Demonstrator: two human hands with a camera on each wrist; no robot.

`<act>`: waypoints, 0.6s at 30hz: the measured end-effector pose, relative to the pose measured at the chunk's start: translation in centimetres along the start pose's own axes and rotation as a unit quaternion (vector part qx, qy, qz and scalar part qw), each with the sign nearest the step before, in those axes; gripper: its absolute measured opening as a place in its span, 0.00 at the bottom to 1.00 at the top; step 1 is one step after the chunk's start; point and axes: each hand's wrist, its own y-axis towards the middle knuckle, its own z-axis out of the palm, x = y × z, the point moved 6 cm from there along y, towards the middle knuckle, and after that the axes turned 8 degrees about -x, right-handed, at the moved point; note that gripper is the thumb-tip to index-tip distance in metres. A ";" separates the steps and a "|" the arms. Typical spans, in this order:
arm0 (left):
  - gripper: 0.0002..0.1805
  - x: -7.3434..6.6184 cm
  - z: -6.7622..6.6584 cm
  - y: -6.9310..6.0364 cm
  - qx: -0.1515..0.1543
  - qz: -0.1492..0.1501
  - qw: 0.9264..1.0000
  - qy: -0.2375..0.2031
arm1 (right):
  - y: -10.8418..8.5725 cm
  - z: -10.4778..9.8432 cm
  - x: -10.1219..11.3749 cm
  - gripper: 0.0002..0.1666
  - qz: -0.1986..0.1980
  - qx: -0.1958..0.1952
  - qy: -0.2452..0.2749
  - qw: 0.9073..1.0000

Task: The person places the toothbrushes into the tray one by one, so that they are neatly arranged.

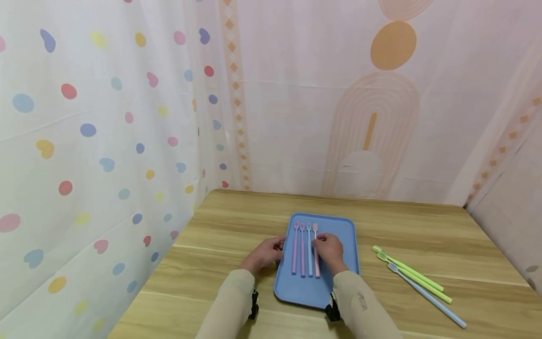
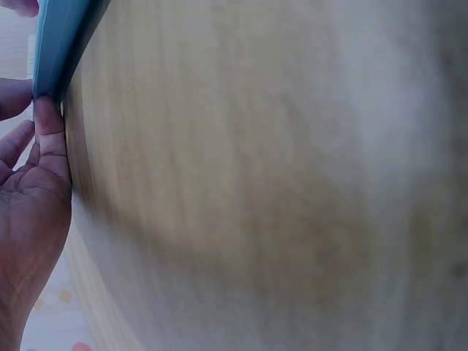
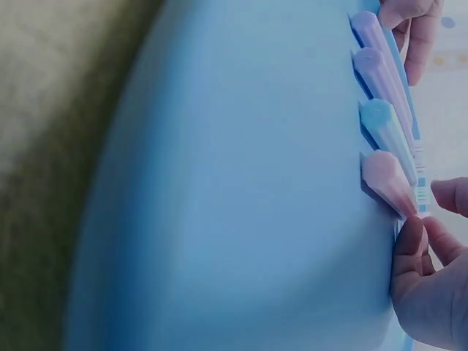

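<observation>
A blue tray [image 1: 302, 292] lies on the table with several toothbrushes side by side on it, heads to the far end. From left come a purple toothbrush [image 1: 294, 254], a pinkish-purple toothbrush [image 1: 302, 256], a light blue toothbrush [image 1: 310, 256] and a pink toothbrush [image 1: 317, 268]. My left hand [image 1: 267, 254] holds the tray's left rim; in the left wrist view its fingers [image 2: 50, 124] meet the rim [image 2: 62, 44]. Over the tray, my right hand [image 1: 331, 252] pinches the pink toothbrush, seen handle-end first [image 3: 386, 174] in the right wrist view. Its fingertips partly hide the shaft.
Right of the tray, two green toothbrushes [image 1: 423, 274] and a blue toothbrush [image 1: 432, 299] lie slanted on the wooden table [image 1: 237, 216]. Patterned curtains [image 1: 275, 117] hang behind the table and along its left side.
</observation>
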 end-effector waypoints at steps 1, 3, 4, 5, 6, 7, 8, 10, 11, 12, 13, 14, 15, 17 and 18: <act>0.38 0.0 0.0 0.0 0.000 0.001 1.000 0.001 | 0.0 0.0 0.0 0.16 -0.001 0.004 0.001 1.000; 0.39 0.0 0.0 0.0 -0.001 0.004 1.000 0.001 | 0.1 -0.1 0.0 0.16 -0.008 0.010 -0.001 1.000; 0.39 0.0 0.0 0.0 -0.001 0.005 1.000 0.002 | 0.1 -0.1 0.0 0.16 -0.008 0.013 -0.001 1.000; 0.39 0.0 0.0 0.0 -0.001 0.006 1.000 0.003 | 0.1 -0.1 0.0 0.16 -0.009 0.017 -0.001 1.000; 0.39 0.0 0.0 0.0 -0.001 0.006 1.000 0.003 | 0.0 -0.1 0.0 0.16 -0.012 0.021 -0.001 1.000; 0.39 0.1 0.0 0.0 -0.001 0.005 1.000 0.003 | 0.0 -0.2 0.0 0.16 -0.014 0.025 0.000 1.000; 0.39 0.1 0.0 0.0 0.000 0.005 1.000 0.003 | 0.0 -0.2 0.1 0.17 -0.016 0.029 0.001 0.999; 0.38 0.2 0.1 0.0 0.000 0.004 1.000 0.003 | -0.1 -0.2 0.1 0.17 -0.015 0.038 0.007 0.999; 0.38 0.2 0.1 0.0 0.000 0.005 1.000 0.003 | -0.1 -0.2 0.1 0.17 -0.014 0.042 0.009 0.999; 0.38 0.2 0.1 0.1 0.000 0.004 1.000 0.003 | -0.2 -0.3 0.1 0.18 -0.013 0.046 0.010 0.999; 0.38 0.2 0.1 0.1 0.000 0.004 1.000 0.004 | -0.1 -0.3 0.0 0.18 -0.013 0.048 0.009 0.999; 0.38 0.2 0.1 0.1 -0.001 0.005 1.000 0.006 | -0.1 -0.3 0.0 0.19 -0.012 0.051 0.010 0.999; 0.38 0.2 0.1 0.1 -0.001 0.005 1.000 0.006 | -0.1 -0.3 -0.1 0.19 -0.011 0.053 0.010 0.998; 0.38 0.2 0.1 0.1 0.000 0.004 1.000 0.005 | 0.0 -0.5 -0.3 0.20 -0.010 0.054 0.009 0.998; 0.38 0.2 0.1 0.1 0.000 0.002 1.000 0.005 | 0.0 -0.6 -0.4 0.20 -0.013 0.054 0.007 0.998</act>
